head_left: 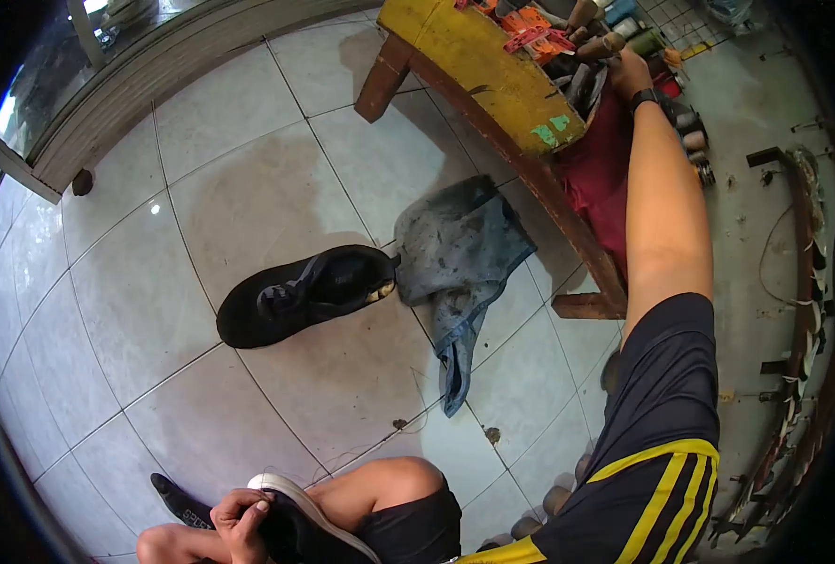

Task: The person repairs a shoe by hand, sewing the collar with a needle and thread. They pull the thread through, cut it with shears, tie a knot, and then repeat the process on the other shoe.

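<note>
At the bottom, my left hand [239, 524] is closed on a black shoe with a white sole [312, 526], its thumb and fingers pinching the edge. The shoe rests against my bent leg. A thin thread-like line [380, 442] curves over the floor near it. My right hand [632, 75] reaches into a yellow wooden box [478, 80] at the top right, its fingers bent down among tools. A wooden-handled tool [600, 47] lies right by those fingers. What they grip, if anything, is hidden. Another black shoe [295, 296] lies on the floor with its opening facing up.
A dirty grey-blue cloth [455, 244] lies on the tiles beside the floor shoe's heel. The box stands on brown wooden legs [586, 305], with orange items [535, 33] and spools [694, 141] around it. A wooden-framed glass cabinet [107, 85] is at upper left.
</note>
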Demonstrator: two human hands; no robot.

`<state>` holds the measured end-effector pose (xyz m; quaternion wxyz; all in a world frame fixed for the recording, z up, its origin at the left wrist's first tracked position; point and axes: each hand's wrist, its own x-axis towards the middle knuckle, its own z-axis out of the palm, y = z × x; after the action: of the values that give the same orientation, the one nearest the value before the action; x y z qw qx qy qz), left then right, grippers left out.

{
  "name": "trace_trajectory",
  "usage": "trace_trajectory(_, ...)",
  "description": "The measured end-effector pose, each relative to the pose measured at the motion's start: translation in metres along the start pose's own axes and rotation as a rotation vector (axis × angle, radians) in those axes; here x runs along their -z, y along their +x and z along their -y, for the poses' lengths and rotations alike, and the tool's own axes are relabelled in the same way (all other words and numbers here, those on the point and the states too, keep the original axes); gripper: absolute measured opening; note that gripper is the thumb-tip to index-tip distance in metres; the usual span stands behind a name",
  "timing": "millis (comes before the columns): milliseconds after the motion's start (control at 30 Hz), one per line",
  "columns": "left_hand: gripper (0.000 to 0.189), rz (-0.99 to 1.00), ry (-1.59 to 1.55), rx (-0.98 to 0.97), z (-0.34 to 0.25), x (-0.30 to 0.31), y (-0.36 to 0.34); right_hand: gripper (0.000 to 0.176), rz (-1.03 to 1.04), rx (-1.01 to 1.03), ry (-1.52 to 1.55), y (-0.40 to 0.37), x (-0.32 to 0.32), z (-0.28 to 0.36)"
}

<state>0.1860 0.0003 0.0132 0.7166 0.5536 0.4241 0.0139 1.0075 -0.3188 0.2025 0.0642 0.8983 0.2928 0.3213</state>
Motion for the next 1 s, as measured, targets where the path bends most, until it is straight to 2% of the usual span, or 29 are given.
trace_trajectory(33,0.011,-0.033,-0.062,-0.036,0.011,-0.001,0.003,0.025,0.186,0.100,-0.103,0.011,-0.005,-0.018)
trace_trajectory(100,0.013,-0.080,-0.120,-0.082,0.018,-0.004,0.007,0.026,0.362,0.200,-0.192,0.023,-0.019,-0.034)
trace_trajectory(200,0.011,-0.131,-0.014,-0.053,0.012,-0.006,0.009,0.027,0.366,0.173,-0.257,0.026,-0.045,-0.043)
trace_trajectory(233,0.011,-0.131,-0.039,-0.050,0.011,-0.008,0.010,0.035,0.525,0.113,-0.257,0.035,-0.060,-0.056)
trace_trajectory(300,0.011,-0.142,-0.069,-0.055,0.011,-0.011,0.014,0.042,0.522,0.255,-0.274,0.052,-0.095,-0.091)
trace_trajectory(333,0.011,-0.138,-0.062,-0.063,0.013,-0.012,0.017,0.046,0.517,0.326,-0.283,0.057,-0.097,-0.087)
trace_trajectory(367,0.011,-0.131,-0.054,-0.064,0.014,-0.011,0.016,0.045,0.578,0.244,-0.314,0.056,-0.093,-0.088)
trace_trajectory(467,0.011,-0.125,-0.067,-0.077,0.016,-0.008,0.018,0.042,0.521,-0.053,-0.450,0.022,-0.022,-0.002)
trace_trajectory(600,0.011,-0.133,-0.104,-0.077,0.015,-0.009,0.017,0.035,0.411,-0.200,-0.568,0.005,0.039,0.052)
trace_trajectory(633,0.010,-0.129,-0.103,-0.108,0.014,-0.008,0.016,0.036,0.445,-0.203,-0.593,0.003,0.056,0.063)
trace_trajectory(733,0.010,-0.117,-0.111,-0.156,0.018,-0.006,0.012,0.040,0.552,-0.280,-0.484,0.007,0.082,0.043)
trace_trajectory(767,0.009,-0.109,-0.111,-0.170,0.018,-0.005,0.011,0.048,0.614,-0.263,-0.474,0.009,0.092,0.028)
trace_trajectory(800,0.009,-0.100,-0.111,-0.188,0.017,-0.004,0.010,0.048,0.607,-0.267,-0.486,0.004,0.104,0.017)
trace_trajectory(900,0.008,-0.058,-0.170,-0.206,0.012,-0.003,0.002,0.056,0.613,-0.280,-0.264,-0.021,0.156,0.012)
trace_trajectory(933,0.008,-0.050,-0.176,-0.215,0.012,-0.001,-0.001,0.062,0.461,-0.122,-0.258,-0.042,0.170,0.008)
trace_trajectory(1000,0.007,-0.028,-0.180,-0.225,0.014,0.002,-0.008,0.071,0.554,-0.214,-0.168,-0.067,0.197,0.009)
